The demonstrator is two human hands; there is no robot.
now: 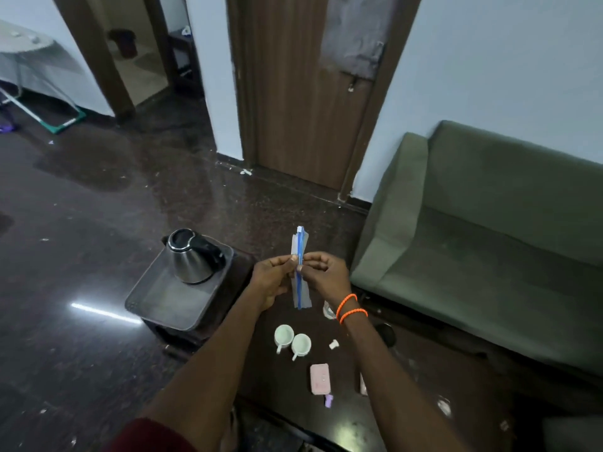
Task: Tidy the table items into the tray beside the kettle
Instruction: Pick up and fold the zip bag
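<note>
Head view: left hand [270, 278] and right hand [323, 275] both pinch a slim blue-and-white packet [300, 265] at mid-length, holding it upright above the dark table [280, 380], long axis vertical, just right of the tray [163, 308] holding the kettle [191, 256].

The tray [163, 301] is bare in front of the kettle [192, 256] standing at its far end.
</note>
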